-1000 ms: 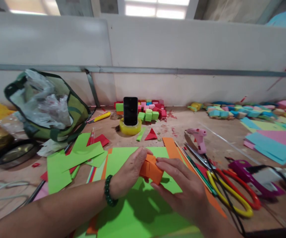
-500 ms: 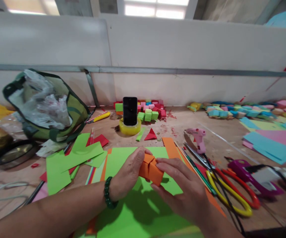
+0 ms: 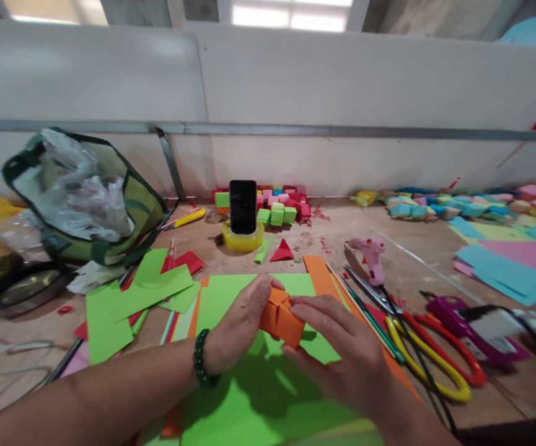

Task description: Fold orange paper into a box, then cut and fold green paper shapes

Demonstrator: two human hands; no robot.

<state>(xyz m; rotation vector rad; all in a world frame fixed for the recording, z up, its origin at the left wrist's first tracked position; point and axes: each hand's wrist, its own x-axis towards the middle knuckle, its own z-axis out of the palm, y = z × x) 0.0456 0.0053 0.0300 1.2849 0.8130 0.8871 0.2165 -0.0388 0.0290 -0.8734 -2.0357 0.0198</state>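
Both hands grip an orange paper cube (image 3: 281,318) over the green paper (image 3: 249,396): left hand (image 3: 240,325) curls around its left side, right hand (image 3: 342,353) pinches its right. Beyond the fingertips stands a phone (image 3: 243,206); scissors (image 3: 435,359) lie right.

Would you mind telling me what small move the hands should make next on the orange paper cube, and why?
Probably press the loose flaps on top flat. The left hand and right hand grip the orange paper cube from both sides above the green sheet, and the folded flaps on its upper face seem slightly raised, not yet tucked in.
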